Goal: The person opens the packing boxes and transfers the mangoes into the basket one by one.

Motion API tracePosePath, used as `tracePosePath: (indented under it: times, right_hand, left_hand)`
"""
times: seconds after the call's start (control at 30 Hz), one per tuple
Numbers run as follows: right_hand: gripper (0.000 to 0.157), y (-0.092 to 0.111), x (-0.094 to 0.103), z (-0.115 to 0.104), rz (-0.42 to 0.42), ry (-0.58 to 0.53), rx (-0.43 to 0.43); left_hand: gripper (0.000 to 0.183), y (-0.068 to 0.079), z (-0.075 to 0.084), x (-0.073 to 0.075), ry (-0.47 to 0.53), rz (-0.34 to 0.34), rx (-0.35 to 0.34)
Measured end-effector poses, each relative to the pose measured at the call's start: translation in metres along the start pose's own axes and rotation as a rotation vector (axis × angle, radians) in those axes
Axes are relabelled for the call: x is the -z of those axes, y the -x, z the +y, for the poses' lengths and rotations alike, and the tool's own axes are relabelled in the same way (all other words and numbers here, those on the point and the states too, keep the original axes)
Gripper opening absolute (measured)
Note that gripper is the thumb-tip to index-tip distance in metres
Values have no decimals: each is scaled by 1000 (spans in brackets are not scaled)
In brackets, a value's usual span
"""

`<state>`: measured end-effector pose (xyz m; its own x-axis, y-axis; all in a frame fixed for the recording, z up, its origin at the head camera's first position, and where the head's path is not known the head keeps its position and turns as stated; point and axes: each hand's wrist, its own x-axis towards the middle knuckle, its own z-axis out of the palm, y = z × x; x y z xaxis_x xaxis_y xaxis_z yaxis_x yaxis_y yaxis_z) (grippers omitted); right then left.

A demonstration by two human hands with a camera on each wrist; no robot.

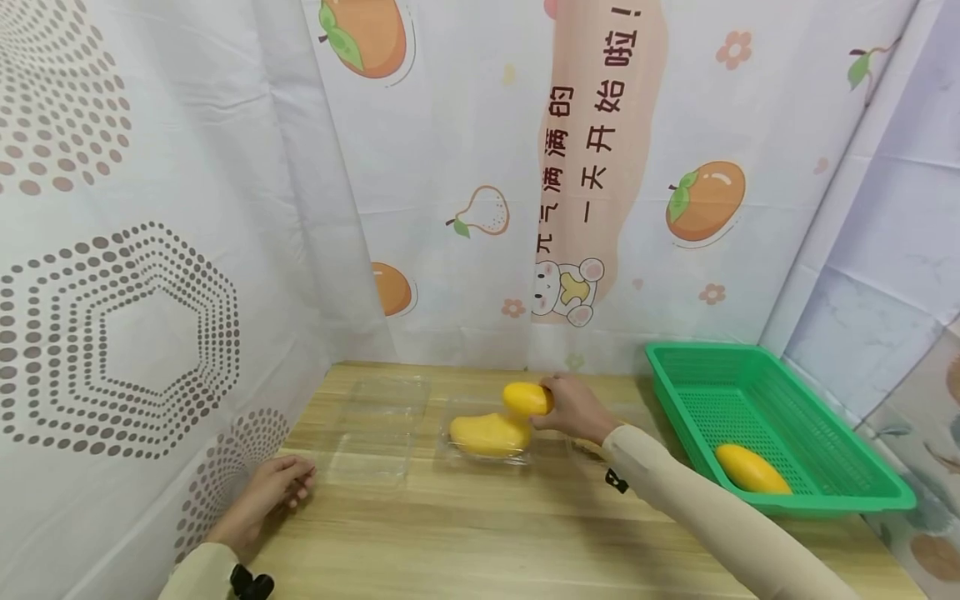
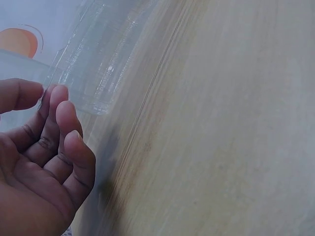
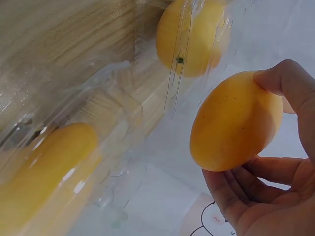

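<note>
My right hand (image 1: 576, 408) pinches a yellow mango (image 1: 527, 398) between thumb and fingers, a little above the middle clear plastic box. In that box lies yellow mango fruit (image 1: 487, 435); whether it is one or two pieces I cannot tell. In the right wrist view, the held mango (image 3: 234, 123) hangs beside the plastic, and another mango (image 3: 54, 172) shows through a second clear box, which my right arm partly hides in the head view. My left hand (image 1: 273, 492) is at the table's left edge with loosely curled fingers, holding nothing, near the left clear plastic box (image 1: 371, 454).
A green plastic basket (image 1: 888, 490) stands on the right side of the wooden table (image 1: 450, 533), with a mango (image 1: 752, 469) at its near end. Printed curtains (image 1: 450, 108) enclose the table at the back and sides.
</note>
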<state>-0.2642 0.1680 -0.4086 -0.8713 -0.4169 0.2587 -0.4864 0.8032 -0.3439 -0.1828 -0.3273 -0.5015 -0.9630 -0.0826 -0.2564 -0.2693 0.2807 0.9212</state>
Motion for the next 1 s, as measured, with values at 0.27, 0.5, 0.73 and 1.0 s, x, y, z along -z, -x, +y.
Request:
tracePosePath:
  times: [0.27, 0.5, 0.73, 1.0]
  right_hand:
    - [40, 4, 7, 12, -1, -10, -14]
    - [38, 5, 13, 22, -5, -21, -51]
    - [40, 11, 25, 28, -7, -36, -93]
    - [44, 18, 35, 39, 3, -31, -109]
  left_hand:
    - [36, 1, 2, -2, 21, -6, 5]
    - [35, 0, 2, 0, 21, -8, 4]
    - [36, 0, 1, 1, 14, -11, 6]
    - [36, -1, 1, 1, 14, -1, 8]
